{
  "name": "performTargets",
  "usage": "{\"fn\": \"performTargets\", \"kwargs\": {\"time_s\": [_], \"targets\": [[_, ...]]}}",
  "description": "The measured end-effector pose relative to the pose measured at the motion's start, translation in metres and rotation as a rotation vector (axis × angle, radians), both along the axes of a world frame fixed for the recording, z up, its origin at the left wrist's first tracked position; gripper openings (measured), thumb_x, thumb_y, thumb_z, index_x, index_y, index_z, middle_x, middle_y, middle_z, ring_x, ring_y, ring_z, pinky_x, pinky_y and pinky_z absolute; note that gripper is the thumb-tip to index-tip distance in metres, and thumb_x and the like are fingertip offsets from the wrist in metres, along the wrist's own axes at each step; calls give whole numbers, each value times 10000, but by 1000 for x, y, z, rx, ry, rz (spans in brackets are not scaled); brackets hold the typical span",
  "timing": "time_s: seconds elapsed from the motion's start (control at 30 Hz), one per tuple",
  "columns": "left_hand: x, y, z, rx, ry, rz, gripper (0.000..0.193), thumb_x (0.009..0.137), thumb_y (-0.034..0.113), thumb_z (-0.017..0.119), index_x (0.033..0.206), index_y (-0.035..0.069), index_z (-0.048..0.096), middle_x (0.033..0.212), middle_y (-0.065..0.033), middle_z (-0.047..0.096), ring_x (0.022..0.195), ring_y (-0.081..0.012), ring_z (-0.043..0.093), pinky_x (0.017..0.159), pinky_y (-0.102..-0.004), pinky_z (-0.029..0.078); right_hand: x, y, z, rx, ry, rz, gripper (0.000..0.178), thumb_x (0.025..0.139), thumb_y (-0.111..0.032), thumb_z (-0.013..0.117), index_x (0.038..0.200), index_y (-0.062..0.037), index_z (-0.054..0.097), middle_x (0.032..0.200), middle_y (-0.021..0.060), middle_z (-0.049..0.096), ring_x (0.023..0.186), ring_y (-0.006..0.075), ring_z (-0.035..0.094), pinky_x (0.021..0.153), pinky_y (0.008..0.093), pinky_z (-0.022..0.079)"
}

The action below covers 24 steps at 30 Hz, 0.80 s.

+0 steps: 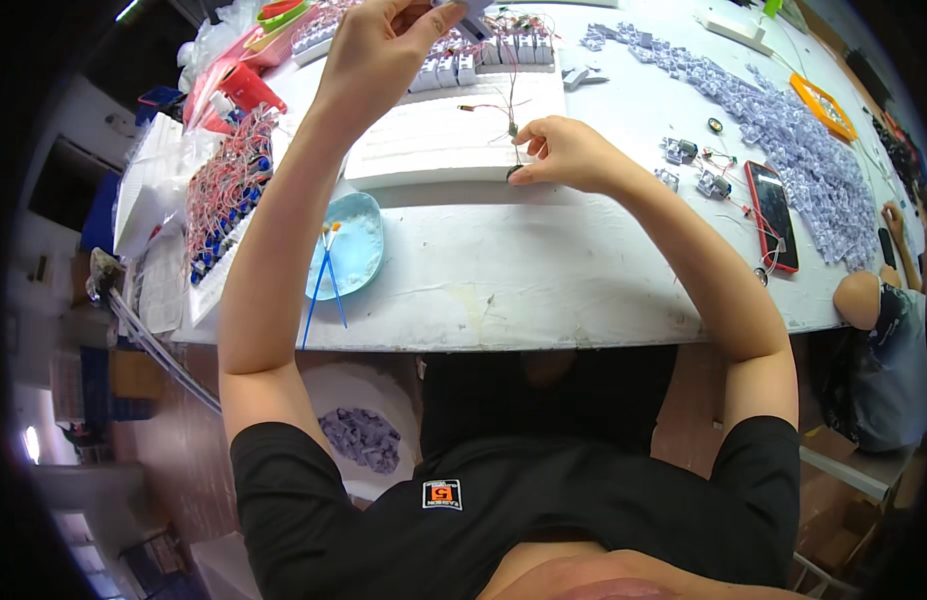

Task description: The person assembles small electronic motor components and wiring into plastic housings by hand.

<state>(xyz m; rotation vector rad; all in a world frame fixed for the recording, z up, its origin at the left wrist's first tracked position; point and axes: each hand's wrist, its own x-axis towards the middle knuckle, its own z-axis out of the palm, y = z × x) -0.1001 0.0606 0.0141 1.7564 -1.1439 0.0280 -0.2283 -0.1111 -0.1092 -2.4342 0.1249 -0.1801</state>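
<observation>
At the far edge of the view, my left hand [384, 45] is closed around a light grey plastic part [474, 22], much of it cut off by the frame. My right hand [569, 152] pinches a small dark round piece [514, 173] at the near edge of a white foam board [424, 150]. Thin red and black wires [513, 95] run from beside its fingertips across the board; their far ends are hard to make out. Several grey plastic housings [449, 72] stand in rows at the back of the board.
A blue dish [374, 240] holds brushes [327, 265]. Bundled wired parts [229, 190] lie left. Right are small motors [716, 186], a red-edged phone [774, 215], a long pile of grey parts [784, 140] and an orange frame [824, 107]. Another person [889, 330] sits far right.
</observation>
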Motion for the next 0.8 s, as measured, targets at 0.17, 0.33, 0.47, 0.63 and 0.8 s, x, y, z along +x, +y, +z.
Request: {"fn": "performTargets", "kwargs": {"time_s": [0.17, 0.33, 0.47, 0.63, 0.8], "targets": [[-18, -7, 18, -70, -103, -9, 233, 961, 158, 647, 1056, -52, 673, 813, -34, 672, 704, -69, 554, 612, -232, 428, -4, 12, 0, 31, -116, -98, 380, 800, -251, 784, 1049, 23, 696, 926, 127, 679, 848, 181, 639, 755, 297, 515], [3, -19, 30, -83, -220, -24, 206, 941, 165, 670, 987, -35, 696, 770, -49, 664, 658, -81, 545, 588, -252, 427, 11, 4, 5, 228, -163, -166, 197, 860, -100, 703, 1009, 29, 693, 961, 121, 720, 919, 173, 672, 802, 298, 526], [29, -30, 28, -137, -365, 0, 203, 938, 156, 670, 982, -42, 690, 764, -57, 666, 644, -94, 549, 585, -263, 434, 50, -29, -1, 213, -295, -185, 91, 872, -15, 650, 945, 34, 673, 955, 114, 730, 932, 190, 681, 858, 293, 510], [44, -33, 18, -72, -350, 23, 166, 923, 107, 668, 970, -50, 693, 738, -62, 674, 643, -96, 561, 585, -276, 447, 104, -68, -7, -86, -374, -141, 133, 830, -2, 649, 945, -33, 707, 955, 121, 718, 881, 287, 680, 802, 369, 526], [55, -32, -4, 16, -161, 74, 184, 914, 100, 675, 1005, -59, 689, 776, -81, 694, 689, -109, 602, 600, -270, 475, 154, -85, -19, -379, -515, -81, 121, 826, -50, 623, 907, -85, 707, 890, 83, 674, 866, 304, 655, 758, 388, 517]]}}
